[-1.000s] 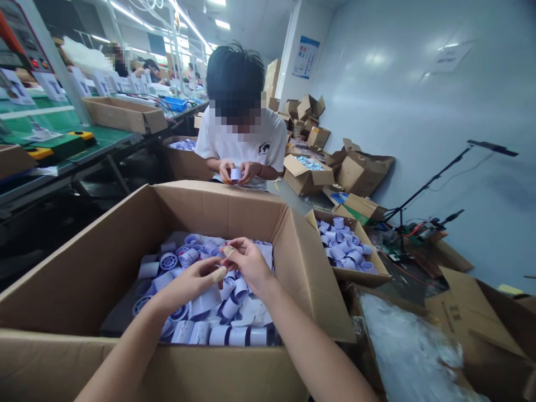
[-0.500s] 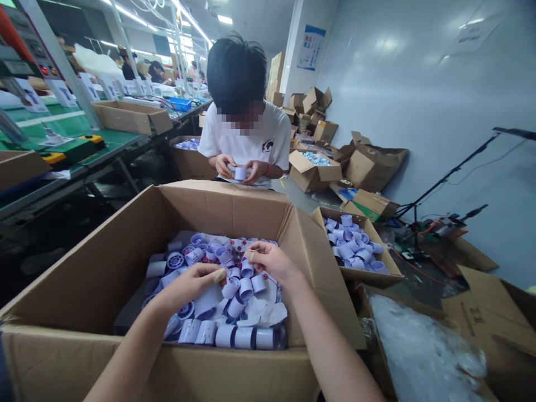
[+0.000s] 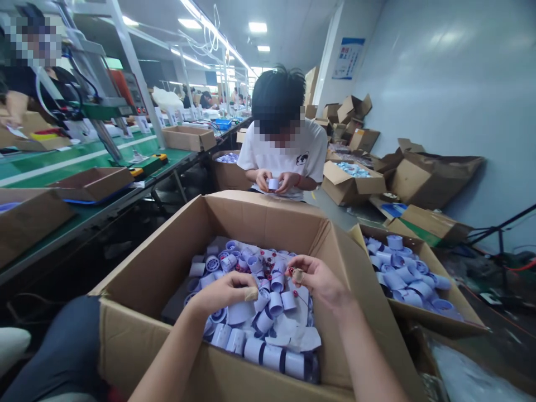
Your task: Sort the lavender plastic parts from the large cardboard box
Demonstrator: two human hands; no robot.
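Large carton (image 3: 167, 262): one, holding lavender cylinders (image 3: 288, 300) and red bits (image 3: 268, 254), heaped too thickly for me to count.
Left hand (image 3: 228, 290): one, above the heap, fingertips nearly meeting the thumb; from my screen I cannot tell whether anything sits between them.
Front row (image 3: 274, 357): five cylinders (my count, near wall).
Co-worker (image 3: 268, 146): one, holding one cylinder two-handed.
Right hand (image 3: 320, 281): one, thumb and fingertip pinched on a small red piece (image 3: 290, 272); a loose pinch could drop it among its lookalikes.
Side carton (image 3: 427, 319): one, more cylinders, overlapping, uncounted.
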